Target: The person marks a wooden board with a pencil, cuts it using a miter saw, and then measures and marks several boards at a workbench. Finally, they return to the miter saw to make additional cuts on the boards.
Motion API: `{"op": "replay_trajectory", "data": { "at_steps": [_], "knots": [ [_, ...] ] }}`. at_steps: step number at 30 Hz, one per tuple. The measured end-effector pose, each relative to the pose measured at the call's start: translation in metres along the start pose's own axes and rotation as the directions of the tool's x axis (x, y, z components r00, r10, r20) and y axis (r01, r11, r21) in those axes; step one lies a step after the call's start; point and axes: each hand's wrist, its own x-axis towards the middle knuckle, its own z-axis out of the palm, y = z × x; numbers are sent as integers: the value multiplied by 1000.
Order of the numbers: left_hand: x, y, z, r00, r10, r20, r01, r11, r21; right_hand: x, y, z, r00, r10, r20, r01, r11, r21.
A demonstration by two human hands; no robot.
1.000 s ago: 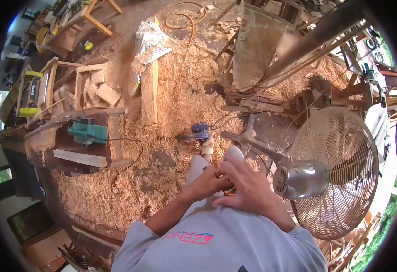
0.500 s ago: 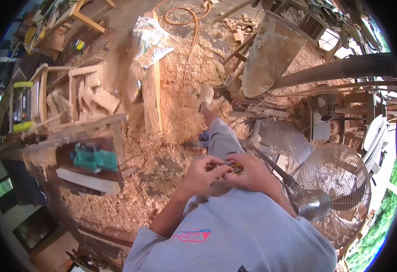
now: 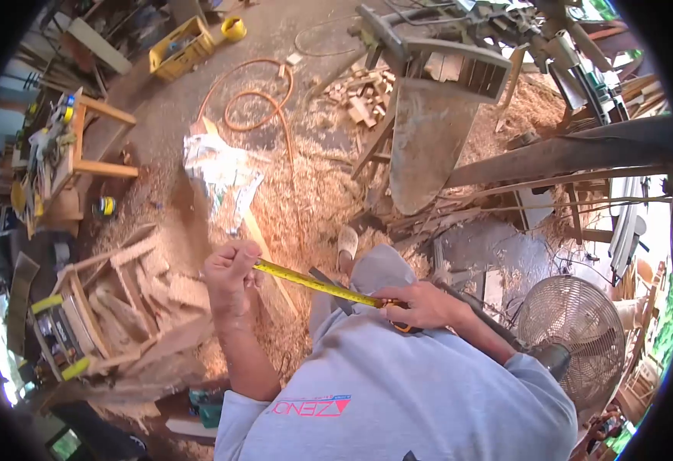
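Note:
My left hand (image 3: 231,270) is raised out to the left, its fingers pinched on the free end of a yellow tape blade (image 3: 313,283). The blade stretches across in front of me to my right hand (image 3: 422,304), close to the front of my grey shirt. Curled in that hand is the black and yellow case of the tape measure (image 3: 402,326), mostly covered by fingers. Behind the blade, a dark flat strip (image 3: 330,289) shows near my leg; I cannot make out what it is.
A long light board (image 3: 275,280) lies on the shavings-covered floor, with crumpled plastic (image 3: 221,173) at its far end. A wire-guard fan (image 3: 571,330) stands close on my right. Wooden frames (image 3: 133,288) are to the left; an orange hose (image 3: 283,115) coils ahead.
My hands were together at my waist around the tape measure. The left has moved out leftward and forward, drawing out the yellow blade. The view has shifted to take in more floor ahead.

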Motion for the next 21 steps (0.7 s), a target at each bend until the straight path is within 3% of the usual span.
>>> {"op": "replay_trajectory", "data": {
  "at_steps": [2,4,5,7,8,10,11,12,14,15,16,17,19,20,21],
  "knots": [
    [24,5,24,997,5,77,-9,999,50,1,8,2,996,-35,-87,34,999,-8],
    [52,8,50,967,8,254,-34,994,100,2,6,-4,980,171,-98,-152,973,174],
    [68,12,65,932,19,363,-50,996,76,2,4,-5,978,174,-114,-152,971,182],
    [104,16,102,855,27,518,-75,995,72,-1,2,-4,918,364,-159,-272,867,417],
    [125,15,123,824,25,566,-91,992,90,-1,10,2,912,370,-175,-269,863,427],
    [164,14,171,821,-39,569,-127,960,249,1,32,20,840,489,-235,-214,697,685],
    [191,7,193,799,-6,601,-193,944,266,2,26,23,806,514,-293,-90,596,798],
    [219,0,216,773,22,635,-255,926,279,3,27,25,791,528,-308,-78,587,806],
    [269,2,269,722,85,686,-535,697,477,6,28,37,695,628,-352,86,413,907],
    [299,-7,297,621,250,743,-716,567,407,10,25,42,659,668,-345,229,258,939],
    [325,-21,324,478,399,782,-857,404,318,12,13,45,631,692,-352,252,246,936],
    [347,-28,352,446,404,798,-868,413,276,18,2,40,558,717,-418,324,276,905],
    [377,-45,394,365,219,905,-927,-1,375,28,-17,35,429,767,-477,387,321,864],
    [387,-53,409,349,224,910,-935,19,354,30,-18,39,435,784,-443,387,282,878],
    [396,-61,422,352,57,934,-933,-57,355,35,-26,40,401,813,-422,423,244,872]
  ]
}}
